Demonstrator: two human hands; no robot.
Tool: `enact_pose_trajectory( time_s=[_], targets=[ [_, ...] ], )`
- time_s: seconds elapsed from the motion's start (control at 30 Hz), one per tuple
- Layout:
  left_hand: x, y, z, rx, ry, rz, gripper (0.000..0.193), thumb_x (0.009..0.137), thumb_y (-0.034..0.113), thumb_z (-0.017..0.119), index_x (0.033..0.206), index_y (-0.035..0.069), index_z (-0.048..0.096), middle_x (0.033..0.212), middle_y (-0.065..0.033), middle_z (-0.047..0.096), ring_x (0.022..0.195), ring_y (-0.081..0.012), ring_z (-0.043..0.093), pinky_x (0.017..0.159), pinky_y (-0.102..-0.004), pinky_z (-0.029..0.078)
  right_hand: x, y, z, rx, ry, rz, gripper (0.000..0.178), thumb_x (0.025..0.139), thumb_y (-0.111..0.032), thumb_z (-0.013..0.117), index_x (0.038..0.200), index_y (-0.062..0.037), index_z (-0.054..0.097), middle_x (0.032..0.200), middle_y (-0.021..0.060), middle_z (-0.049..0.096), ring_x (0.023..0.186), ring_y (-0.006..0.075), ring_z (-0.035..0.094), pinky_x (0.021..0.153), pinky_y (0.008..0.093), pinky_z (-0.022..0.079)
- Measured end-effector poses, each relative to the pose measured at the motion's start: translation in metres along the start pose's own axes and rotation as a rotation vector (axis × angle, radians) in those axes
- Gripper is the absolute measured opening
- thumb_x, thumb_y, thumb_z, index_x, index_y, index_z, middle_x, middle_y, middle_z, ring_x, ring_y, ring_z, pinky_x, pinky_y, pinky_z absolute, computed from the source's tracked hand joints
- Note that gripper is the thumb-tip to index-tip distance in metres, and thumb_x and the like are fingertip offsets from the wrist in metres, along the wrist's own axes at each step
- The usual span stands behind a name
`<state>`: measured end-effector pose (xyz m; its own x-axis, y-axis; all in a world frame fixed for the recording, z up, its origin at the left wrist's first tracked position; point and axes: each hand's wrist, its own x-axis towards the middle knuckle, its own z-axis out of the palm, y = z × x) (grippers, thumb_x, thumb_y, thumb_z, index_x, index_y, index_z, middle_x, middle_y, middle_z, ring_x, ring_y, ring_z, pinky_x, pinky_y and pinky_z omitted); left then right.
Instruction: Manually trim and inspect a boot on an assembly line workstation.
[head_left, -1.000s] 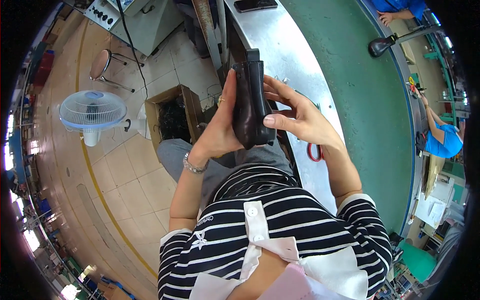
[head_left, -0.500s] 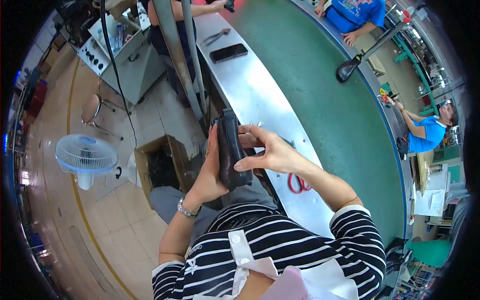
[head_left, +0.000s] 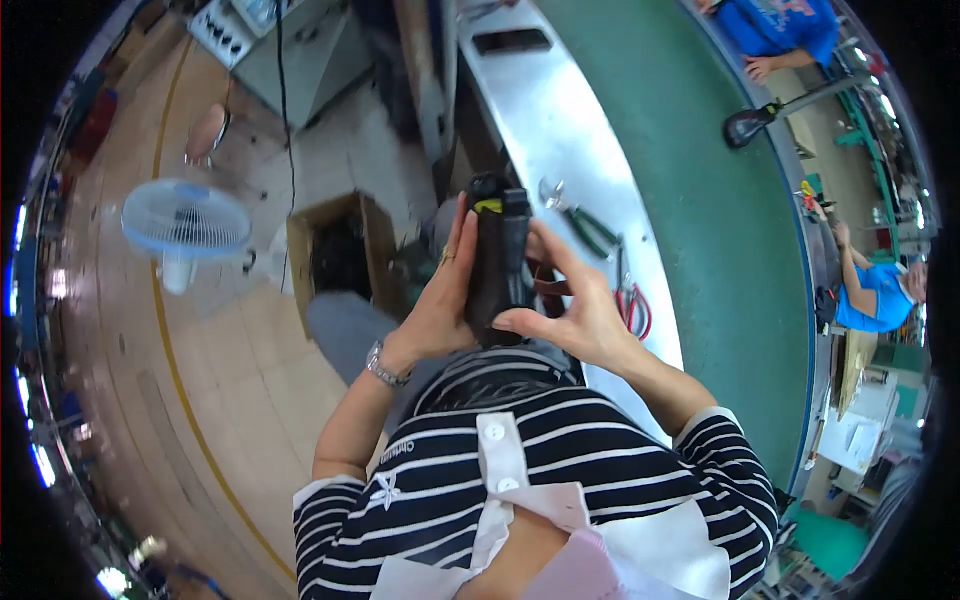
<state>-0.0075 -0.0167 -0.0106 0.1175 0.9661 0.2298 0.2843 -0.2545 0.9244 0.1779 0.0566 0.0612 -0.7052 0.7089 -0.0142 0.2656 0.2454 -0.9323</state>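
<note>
What looks like a dark leather shoe is held upright in front of my striped shirt, with a bit of yellow near its upper end. My left hand presses flat along its left side, fingers pointing up. From the right, my right hand grips it, thumb across the near part and fingers behind the far edge. A brown strap-like piece shows beside the right fingers. On the metal ledge to the right lie green-handled pliers and a red-handled tool, partly behind my right hand.
Beyond the metal ledge, which carries a phone, runs a green belt. An open cardboard box with black contents stands at my left knee; a fan and stool are farther left. Co-workers sit across the belt.
My view has shifted, so the surroundings sit higher in the picture. The shoe is turned, its upper end now showing yellow. Both hands still hold it.
</note>
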Motion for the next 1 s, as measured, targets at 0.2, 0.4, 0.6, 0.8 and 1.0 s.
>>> enact_pose_trajectory(
  time_s=[0.2, 0.4, 0.6, 0.8, 1.0],
  targets=[
    [-0.035, -0.015, 0.022, 0.031, 0.05, 0.04, 0.145, 0.061, 0.016, 0.087, 0.139, 0.029, -0.034, 0.153, -0.0234, -0.011, 0.139, -0.0386, 0.023, 0.108, -0.0436, 0.035, -0.035, 0.023, 0.019, 0.016, -0.043, 0.009, 0.123, 0.06, -0.036, 0.088, 0.148, -0.0025, 0.011, 0.135, 0.0267, 0.044, 0.125, 0.0364, 0.047, 0.091, 0.0434, 0.051],
    [-0.05, -0.018, 0.026, 0.107, 0.047, 0.067, 0.148, 0.054, 0.018, 0.09, 0.143, 0.028, -0.027, 0.156, -0.0146, -0.01, 0.142, -0.0341, 0.017, 0.111, -0.0457, 0.03, -0.045, 0.026, 0.026, -0.115, -0.059, -0.02, 0.13, 0.051, -0.037, 0.092, 0.149, -0.0028, 0.013, 0.142, 0.026, 0.037, 0.129, 0.0341, 0.044, 0.091, 0.0389, 0.048],
    [-0.042, -0.013, 0.029, 0.157, 0.052, 0.044, 0.147, 0.053, 0.016, 0.09, 0.143, 0.031, -0.025, 0.156, -0.0152, -0.011, 0.141, -0.0353, 0.02, 0.109, -0.0464, 0.034, -0.042, 0.025, 0.02, -0.149, -0.06, -0.059, 0.12, 0.059, -0.034, 0.087, 0.148, 0.0006, 0.014, 0.142, 0.0264, 0.036, 0.127, 0.0342, 0.044, 0.091, 0.0379, 0.048],
    [-0.01, -0.011, 0.031, 0.035, 0.064, 0.112, 0.141, 0.058, 0.014, 0.087, 0.146, 0.027, -0.022, 0.156, -0.0168, -0.008, 0.142, -0.0348, 0.017, 0.11, -0.046, 0.032, -0.031, 0.024, 0.008, -0.094, 0.026, 0.02, 0.102, 0.071, -0.039, 0.075, 0.145, 0.0036, 0.02, 0.122, 0.03, 0.053, 0.11, 0.0385, 0.057, 0.086, 0.0411, 0.049],
    [0.007, -0.008, 0.04, 0.18, 0.116, 0.013, 0.129, 0.059, 0.023, 0.087, 0.148, 0.004, -0.005, 0.154, -0.025, 0.003, 0.142, -0.0363, 0.014, 0.115, -0.0396, 0.019, -0.01, 0.018, -0.012, -0.022, 0.25, 0.223, 0.052, 0.081, -0.033, 0.068, 0.118, 0.002, 0.054, 0.085, 0.0184, 0.067, 0.078, 0.0255, 0.067, 0.071, 0.0352, 0.05]
  ],
)
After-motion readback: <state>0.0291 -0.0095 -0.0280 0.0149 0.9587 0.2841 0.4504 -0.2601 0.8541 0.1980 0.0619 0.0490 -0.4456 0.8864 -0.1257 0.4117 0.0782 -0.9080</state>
